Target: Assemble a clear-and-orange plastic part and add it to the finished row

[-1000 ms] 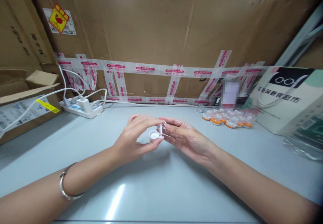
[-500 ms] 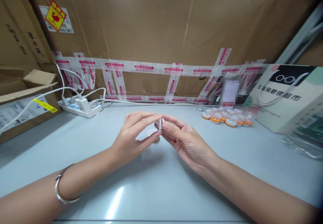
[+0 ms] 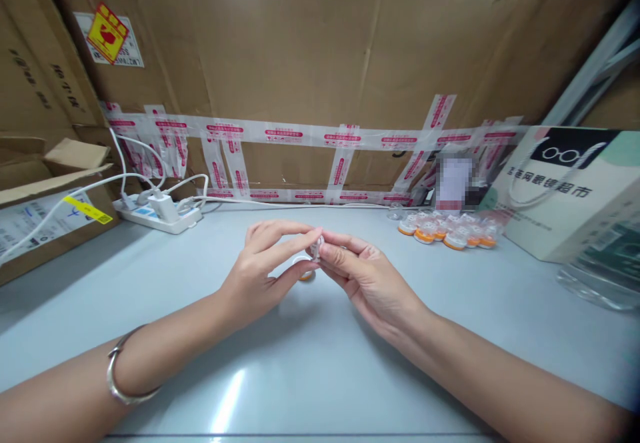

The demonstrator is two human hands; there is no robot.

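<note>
A small clear-and-white plastic piece (image 3: 316,248) is pinched between both hands above the middle of the table; its exact kind is too small to make out. My left hand (image 3: 265,263) grips its left side with thumb and index fingertips. From the right, my right hand (image 3: 367,273) closes thumb and fingers on the same piece. Behind and below the left thumb, a small round white-and-orange container (image 3: 306,274) rests on the table, partly hidden by the thumb. A metal bangle circles my left wrist.
At the back right, several clear-topped containers with orange bases (image 3: 455,238) stand beside a paper bag (image 3: 545,196) and a clear plastic bottle (image 3: 603,270). A power strip (image 3: 160,213) with white cables lies back left, near an open cardboard box (image 3: 55,210). Large taped cardboard (image 3: 300,50) stands behind.
The held piece has turned slightly between my fingertips. Both hands stay in nearly the same place, and the view has shifted a little.
</note>
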